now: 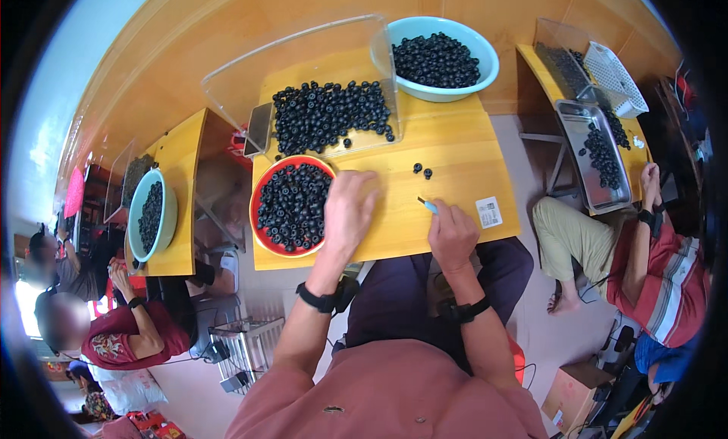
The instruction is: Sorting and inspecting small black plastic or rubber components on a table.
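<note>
My left hand is above the right rim of a red bowl, its thumb and fingers apart, with nothing visible between them. Small black round parts with a hole in the middle fill the bowl. In my right hand is a small knife with a light blue handle, its short blade pointing up and left. Just beyond the blade, a few loose black parts lie on the yellow table.
A clear three-sided guard surrounds more black parts at the back. Behind it on the right stands a light blue basin of them. A white label lies near the right edge. People work at tables on both sides.
</note>
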The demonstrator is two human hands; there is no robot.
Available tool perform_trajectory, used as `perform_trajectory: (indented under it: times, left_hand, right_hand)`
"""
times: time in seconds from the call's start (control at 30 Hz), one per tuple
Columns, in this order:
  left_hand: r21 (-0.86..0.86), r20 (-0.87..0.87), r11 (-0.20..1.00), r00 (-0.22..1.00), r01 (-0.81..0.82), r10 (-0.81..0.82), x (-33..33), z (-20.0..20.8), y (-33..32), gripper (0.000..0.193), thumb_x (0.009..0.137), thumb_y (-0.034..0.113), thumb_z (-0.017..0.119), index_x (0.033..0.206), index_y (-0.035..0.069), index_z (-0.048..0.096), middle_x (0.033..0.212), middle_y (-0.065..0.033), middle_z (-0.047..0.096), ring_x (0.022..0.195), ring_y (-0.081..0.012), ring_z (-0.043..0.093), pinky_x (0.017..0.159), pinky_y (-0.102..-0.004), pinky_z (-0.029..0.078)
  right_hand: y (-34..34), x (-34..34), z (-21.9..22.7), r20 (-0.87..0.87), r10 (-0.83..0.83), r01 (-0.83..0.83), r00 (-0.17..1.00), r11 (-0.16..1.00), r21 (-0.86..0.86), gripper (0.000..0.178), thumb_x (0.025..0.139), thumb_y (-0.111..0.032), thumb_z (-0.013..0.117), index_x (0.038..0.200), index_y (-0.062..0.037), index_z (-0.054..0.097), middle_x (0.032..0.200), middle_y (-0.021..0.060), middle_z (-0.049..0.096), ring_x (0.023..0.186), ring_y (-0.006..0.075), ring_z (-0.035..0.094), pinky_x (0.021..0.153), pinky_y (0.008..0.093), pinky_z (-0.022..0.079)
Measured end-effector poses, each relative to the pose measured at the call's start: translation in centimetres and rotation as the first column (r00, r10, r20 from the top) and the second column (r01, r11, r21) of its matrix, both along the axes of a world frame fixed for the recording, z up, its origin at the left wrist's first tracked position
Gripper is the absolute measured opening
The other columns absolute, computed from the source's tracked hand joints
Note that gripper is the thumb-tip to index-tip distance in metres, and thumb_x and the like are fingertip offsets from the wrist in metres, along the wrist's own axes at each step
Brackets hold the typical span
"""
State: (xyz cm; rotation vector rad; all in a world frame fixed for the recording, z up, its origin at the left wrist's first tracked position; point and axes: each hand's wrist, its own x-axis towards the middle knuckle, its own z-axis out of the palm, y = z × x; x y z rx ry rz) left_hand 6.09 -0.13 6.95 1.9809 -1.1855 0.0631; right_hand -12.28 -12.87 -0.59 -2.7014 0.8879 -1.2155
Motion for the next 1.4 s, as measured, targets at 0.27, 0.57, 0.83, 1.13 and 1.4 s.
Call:
perform_trajectory:
  times: [0.27, 0.57, 0.83, 1.13, 1.4]
  left_hand:
    - [0.068, -0.083, 0.973, 0.973, 0.22, -0.214, 0.9, -4.3, -9.6, 0.035, 0.093, 0.005, 0.074, 0.127, 0.002, 0.071, 0.114, -0.0212, 0.065, 0.105, -0.039, 0.066, 0.092, -0.0435, 0.056]
    - [0.116, -0.187, 0.978, 0.971, 0.171, -0.148, 0.6, -4.9, -9.0, 0.022, 0.085, 0.003, 0.081, 0.107, 0.0, 0.076, 0.099, -0.0188, 0.068, 0.098, -0.0387, 0.07, 0.09, -0.0443, 0.057]
    - [-0.087, -0.38, 0.996, 0.925, -0.031, -0.005, -3.8, -4.1, -4.4, 0.022, 0.084, 0.0, 0.085, 0.104, 0.0, 0.077, 0.094, -0.0108, 0.067, 0.075, -0.0201, 0.065, 0.071, -0.033, 0.055]
    - [-0.155, -0.424, 0.985, 0.905, -0.078, 0.005, -5.8, -6.2, -3.0, 0.033, 0.085, -0.003, 0.082, 0.117, 0.003, 0.074, 0.096, -0.0104, 0.069, 0.082, -0.0185, 0.07, 0.074, -0.0301, 0.057]
    - [-0.145, -0.383, 0.989, 0.923, -0.042, -0.017, -5.9, -6.1, -3.1, 0.034, 0.083, -0.006, 0.082, 0.115, 0.004, 0.074, 0.094, -0.0097, 0.069, 0.082, -0.0186, 0.069, 0.076, -0.0312, 0.058]
  right_hand:
    - [0.3, -0.2, 0.5, 0.038, -0.009, 0.008, 0.999, 1.0, 0.022, 0.023, 0.086, -0.011, 0.073, 0.108, -0.0093, 0.076, 0.075, 0.0068, 0.056, 0.064, 0.0285, 0.06, 0.059, 0.0412, 0.047]
    - [0.1, -0.1, 0.1, 0.069, 0.017, -0.018, 0.997, 1.0, 0.024, 0.022, 0.086, -0.01, 0.073, 0.108, -0.0071, 0.075, 0.074, 0.0074, 0.055, 0.064, 0.0284, 0.06, 0.059, 0.0417, 0.047]
    - [0.0, -0.1, 0.6, 0.066, 0.023, -0.025, 0.998, 0.999, 0.034, 0.02, 0.088, -0.007, 0.071, 0.108, -0.0059, 0.074, 0.074, 0.0075, 0.055, 0.063, 0.0289, 0.059, 0.058, 0.0428, 0.046]
    - [0.3, -0.2, 0.3, 0.028, 0.113, -0.114, 0.993, 0.992, 0.05, 0.019, 0.088, -0.01, 0.072, 0.106, -0.0081, 0.074, 0.075, 0.0061, 0.055, 0.067, 0.0263, 0.061, 0.061, 0.0416, 0.048]
    - [0.3, -0.2, 0.7, -0.025, 0.12, -0.12, 0.992, 0.992, 0.029, 0.017, 0.089, -0.011, 0.072, 0.106, -0.0071, 0.074, 0.074, 0.0055, 0.054, 0.067, 0.0244, 0.061, 0.061, 0.0402, 0.048]
